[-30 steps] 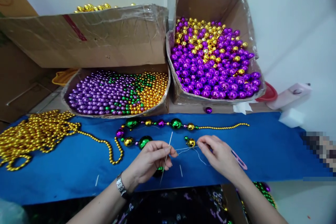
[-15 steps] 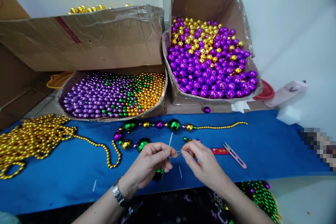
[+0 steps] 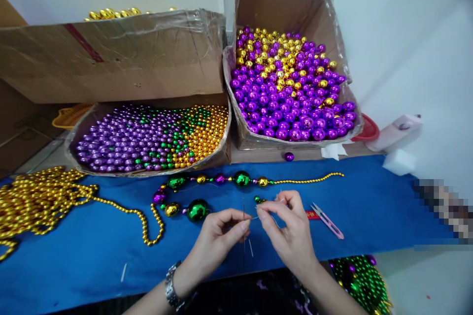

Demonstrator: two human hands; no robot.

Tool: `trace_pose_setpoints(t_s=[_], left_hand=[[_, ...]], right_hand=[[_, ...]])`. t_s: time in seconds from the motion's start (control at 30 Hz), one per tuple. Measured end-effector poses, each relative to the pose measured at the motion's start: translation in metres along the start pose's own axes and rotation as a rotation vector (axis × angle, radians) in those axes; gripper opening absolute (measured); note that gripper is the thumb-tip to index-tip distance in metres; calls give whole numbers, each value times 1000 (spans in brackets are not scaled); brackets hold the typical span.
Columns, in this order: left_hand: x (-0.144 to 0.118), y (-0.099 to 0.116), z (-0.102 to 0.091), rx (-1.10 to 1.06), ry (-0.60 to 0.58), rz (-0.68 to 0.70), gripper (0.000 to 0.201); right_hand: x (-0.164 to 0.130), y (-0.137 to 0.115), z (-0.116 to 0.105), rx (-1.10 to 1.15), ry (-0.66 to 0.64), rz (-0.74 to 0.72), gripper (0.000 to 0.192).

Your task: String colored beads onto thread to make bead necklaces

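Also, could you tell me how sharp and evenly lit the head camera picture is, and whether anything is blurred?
Head view: bright, even light, glare spots on the purple beads; wide-angle bending at the edges; a pixelated patch at right; the needle between both hands is thin but visible.

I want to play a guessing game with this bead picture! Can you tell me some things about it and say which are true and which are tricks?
1. The left hand pinches a needle. True.
2. The cloth on the table is red. False: it is blue.
3. The snips lie to the right of the right hand. True.
4. The right box holds only green beads. False: purple and gold ones.
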State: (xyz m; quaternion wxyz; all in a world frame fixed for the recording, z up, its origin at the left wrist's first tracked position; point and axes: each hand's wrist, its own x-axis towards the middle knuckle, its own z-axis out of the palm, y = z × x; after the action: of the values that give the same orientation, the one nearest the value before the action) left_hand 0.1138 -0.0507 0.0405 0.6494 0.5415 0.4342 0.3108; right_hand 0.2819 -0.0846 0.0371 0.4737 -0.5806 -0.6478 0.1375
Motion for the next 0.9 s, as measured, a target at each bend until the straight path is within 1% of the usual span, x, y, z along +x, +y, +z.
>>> trace_pose_setpoints(t_s=[0.07, 0.17, 0.3, 0.53, 0.7, 0.9], left_hand=[[0, -1, 3, 91, -8, 50, 19], [0, -4, 5, 186, -26, 112, 19], [1, -7, 6, 243, -15, 169, 18], [1, -7, 6, 274, -15, 211, 17], [1, -8, 6, 292, -17, 230, 17], [1, -9, 5, 400, -13, 288, 16]], right_hand=[[-1, -2, 2, -3, 34, -48, 12], [-2, -4, 6, 9, 6, -118, 14], [-5, -3, 9, -25, 5, -186, 14], [-7, -3, 8, -6, -31, -193, 15], [-7, -3, 9, -1, -31, -204, 14], [-8, -3, 9, 11, -33, -203, 14]])
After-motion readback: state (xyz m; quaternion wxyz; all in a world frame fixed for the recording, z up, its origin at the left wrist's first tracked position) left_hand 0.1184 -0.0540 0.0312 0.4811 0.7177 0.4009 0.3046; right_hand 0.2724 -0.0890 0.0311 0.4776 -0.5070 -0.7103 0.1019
